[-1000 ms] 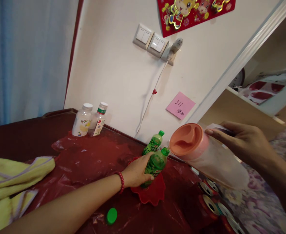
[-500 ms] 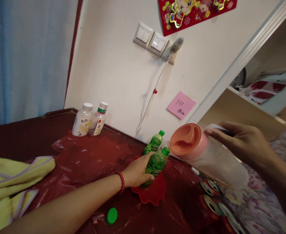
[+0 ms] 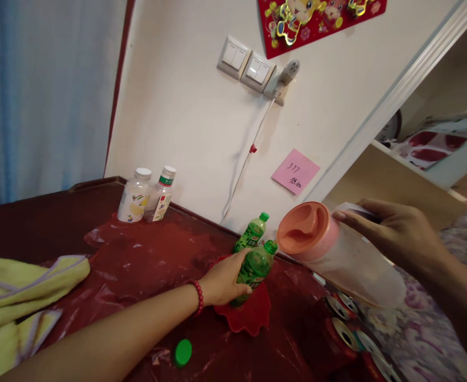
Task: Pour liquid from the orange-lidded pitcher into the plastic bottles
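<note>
My left hand (image 3: 227, 278) is wrapped round an uncapped green-labelled bottle (image 3: 257, 265), which leans slightly right over a red scalloped dish (image 3: 253, 315). In my right hand (image 3: 392, 225) is the handle of a translucent pitcher (image 3: 360, 265), tipped to the left. Its orange lid (image 3: 302, 228) is close to the bottle's mouth; any liquid between them is too small to tell. Behind the held bottle stands a second green bottle (image 3: 252, 233) with its cap on. A loose green cap (image 3: 183, 352) lies on the red table cover (image 3: 138, 286), left of the dish.
Two white-capped bottles, one white (image 3: 133, 196) and one clear (image 3: 161, 196), stand at the back left by the wall. A yellow cloth (image 3: 30, 286) lies at the left. Several cans (image 3: 344, 334) stand at the lower right, below the pitcher.
</note>
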Motion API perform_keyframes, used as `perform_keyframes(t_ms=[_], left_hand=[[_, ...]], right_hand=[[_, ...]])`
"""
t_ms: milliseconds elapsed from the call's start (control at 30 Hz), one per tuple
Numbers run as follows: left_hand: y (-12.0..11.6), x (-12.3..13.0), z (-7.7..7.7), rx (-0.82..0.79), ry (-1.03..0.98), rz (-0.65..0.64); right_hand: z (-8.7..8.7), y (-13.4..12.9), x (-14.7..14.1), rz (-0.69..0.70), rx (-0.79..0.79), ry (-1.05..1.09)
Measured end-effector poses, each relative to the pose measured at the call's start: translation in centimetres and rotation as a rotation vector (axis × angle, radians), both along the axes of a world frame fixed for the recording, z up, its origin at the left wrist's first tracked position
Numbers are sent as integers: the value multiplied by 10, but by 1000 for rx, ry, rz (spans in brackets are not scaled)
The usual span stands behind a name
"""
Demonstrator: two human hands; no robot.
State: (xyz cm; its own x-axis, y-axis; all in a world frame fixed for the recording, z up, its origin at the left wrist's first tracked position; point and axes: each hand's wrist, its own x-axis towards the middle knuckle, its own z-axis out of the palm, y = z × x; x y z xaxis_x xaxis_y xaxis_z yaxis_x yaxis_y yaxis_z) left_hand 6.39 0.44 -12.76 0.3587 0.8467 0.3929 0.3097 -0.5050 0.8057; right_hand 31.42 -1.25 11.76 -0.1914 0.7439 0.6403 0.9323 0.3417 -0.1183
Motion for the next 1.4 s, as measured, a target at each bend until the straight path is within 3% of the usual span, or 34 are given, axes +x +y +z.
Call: perform_keyframes(t_ms=[100, 1400], left_hand=[[0, 0, 0, 6, -1, -3], [-2, -1, 3, -13, -7, 2]], right_hand=[[0, -1, -1, -36, -55, 11], [5, -5, -11, -35, -102, 5]])
